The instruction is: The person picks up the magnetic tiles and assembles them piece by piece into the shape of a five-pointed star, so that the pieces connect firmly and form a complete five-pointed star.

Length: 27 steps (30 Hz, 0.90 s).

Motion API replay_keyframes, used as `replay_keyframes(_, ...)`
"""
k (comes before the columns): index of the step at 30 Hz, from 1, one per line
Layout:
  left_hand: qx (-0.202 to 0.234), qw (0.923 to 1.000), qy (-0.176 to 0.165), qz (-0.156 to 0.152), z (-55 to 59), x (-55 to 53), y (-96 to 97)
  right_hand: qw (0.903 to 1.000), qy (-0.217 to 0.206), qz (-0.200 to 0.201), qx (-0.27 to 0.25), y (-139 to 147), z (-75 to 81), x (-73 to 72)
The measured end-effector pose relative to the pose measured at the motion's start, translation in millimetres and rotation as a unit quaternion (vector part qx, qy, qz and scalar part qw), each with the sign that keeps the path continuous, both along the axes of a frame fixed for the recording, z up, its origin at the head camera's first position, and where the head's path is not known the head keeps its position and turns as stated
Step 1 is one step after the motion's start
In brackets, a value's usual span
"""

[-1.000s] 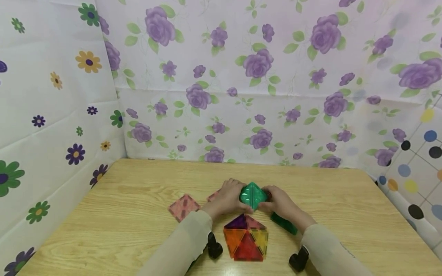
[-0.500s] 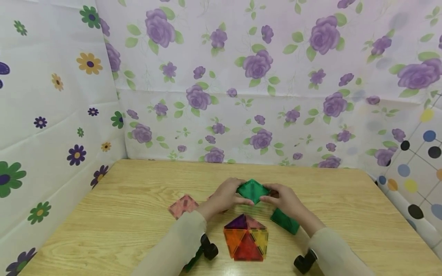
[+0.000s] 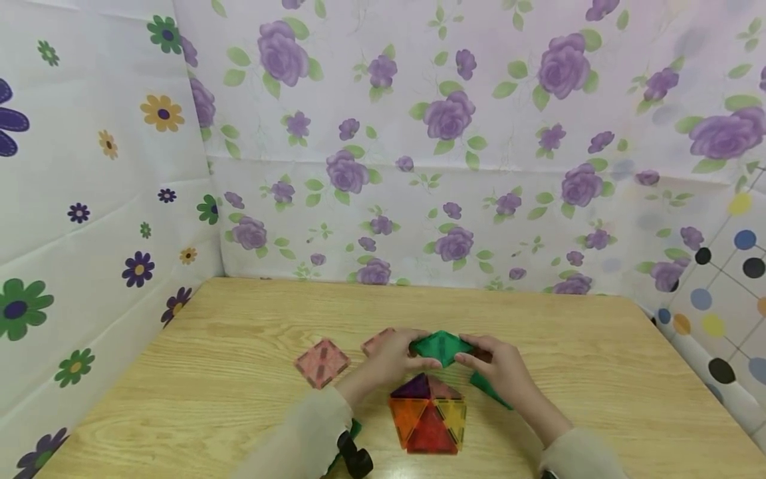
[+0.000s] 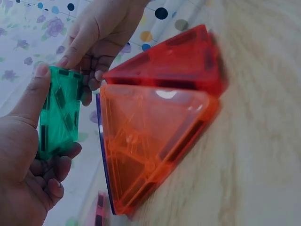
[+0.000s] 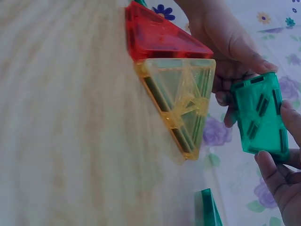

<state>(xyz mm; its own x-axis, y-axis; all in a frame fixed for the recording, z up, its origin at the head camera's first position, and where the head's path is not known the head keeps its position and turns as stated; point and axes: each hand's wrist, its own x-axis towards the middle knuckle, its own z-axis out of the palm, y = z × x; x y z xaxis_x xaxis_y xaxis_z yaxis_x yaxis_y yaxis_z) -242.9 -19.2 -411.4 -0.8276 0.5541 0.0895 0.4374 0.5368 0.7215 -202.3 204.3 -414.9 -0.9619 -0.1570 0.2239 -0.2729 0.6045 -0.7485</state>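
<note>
Both hands pinch one translucent green magnetic tile (image 3: 443, 348) between thumbs and fingers, my left hand (image 3: 391, 362) at its left corner and my right hand (image 3: 501, 364) at its right corner. It is held diamond-wise and tilted, just beyond a low structure of triangular magnetic tiles. That structure has a red tile (image 3: 432, 432) in front, an orange tile (image 4: 150, 132) on the left and a yellow tile (image 5: 181, 99) on the right. Purple (image 3: 413, 387) and pink (image 3: 444, 388) triangles make up its back.
On the wooden table (image 3: 179, 399), a pink square tile (image 3: 322, 363) lies left, and another pink tile (image 3: 377, 342) is partly behind my left hand. One green tile (image 3: 491, 391) lies by my right wrist; green pieces (image 3: 354, 429) show beneath my left sleeve. Patterned cloth (image 3: 383, 166) hangs behind.
The held green tile has tipped from a tall diamond to a flatter one, rising slightly and then coming back nearer. My left arm has drawn back, uncovering more of the pink tiles.
</note>
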Motion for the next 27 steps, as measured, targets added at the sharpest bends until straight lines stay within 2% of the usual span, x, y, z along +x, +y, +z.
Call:
replay_keyframes(3, 0.016, 0.9997, -0.014, 0.008, -2.1, 4.4, -1.3, 0.9993, -0.015, 0.003, -0.034, -1, -2.5, 5.4)
replay_keyframes(7, 0.05, 0.9969, -0.06, -0.002, 1.3, 7.1, -5.4, 0.992, -0.069, 0.009, -0.105, 0, -1.9, 10.6)
replay_keyframes(9, 0.075, 0.9936, -0.084, -0.012, 4.3, 8.1, -8.0, 0.986, -0.096, 0.014, -0.136, 2, -0.8, 12.5)
replay_keyframes(16, 0.157, 0.9787, -0.129, -0.03, 4.8, 8.5, -10.8, 0.9608, -0.173, 0.057, -0.21, 6, 0.4, 18.8)
replay_keyframes(18, 0.175, 0.9744, -0.139, -0.026, 4.4, 8.7, -10.3, 0.9548, -0.18, 0.063, -0.228, 5, -1.2, 20.3)
replay_keyframes(22, 0.184, 0.9732, -0.137, -0.006, 5.2, 8.1, -8.9, 0.952, -0.175, 0.067, -0.242, 4, -3.5, 21.4)
replay_keyframes(27, 0.188, 0.9685, -0.163, 0.022, 5.1, 0.7, -5.9, 0.9502, -0.175, 0.054, -0.252, 3, -3.3, 21.3)
